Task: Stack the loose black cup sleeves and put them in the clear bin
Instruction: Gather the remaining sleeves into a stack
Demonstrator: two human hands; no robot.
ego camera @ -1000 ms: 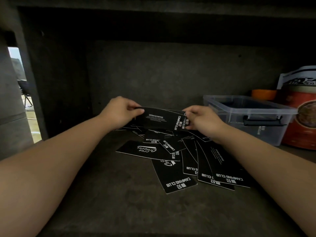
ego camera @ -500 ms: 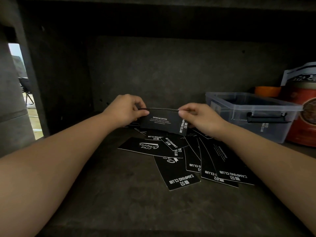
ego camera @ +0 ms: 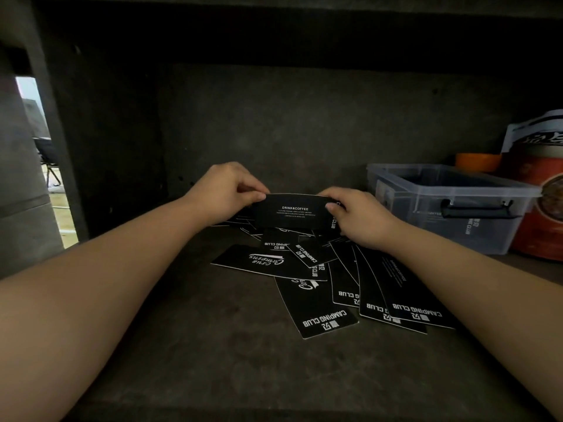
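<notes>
Both hands hold a small stack of black cup sleeves point(ego camera: 294, 212) upright above the pile, its "DRINK&COFFEE" print facing me. My left hand point(ego camera: 227, 190) pinches its left end and my right hand point(ego camera: 358, 216) grips its right end. Below them several loose black sleeves point(ego camera: 316, 287) with white "CAMPING CLUB" print lie scattered flat on the dark shelf. The clear bin point(ego camera: 451, 205) with a black handle stands to the right of my right hand, open at the top; black sleeves show faintly through its front wall.
A red round tin point(ego camera: 545, 208) and an orange object point(ego camera: 476, 161) stand behind and right of the bin. The shelf's back wall, left side wall point(ego camera: 100, 141) and top board enclose the space. Bare shelf floor point(ego camera: 213, 345) lies in front of the pile.
The held sleeves have been turned from tilted flat to upright and squared between both hands, lifted slightly. The loose pile has not moved.
</notes>
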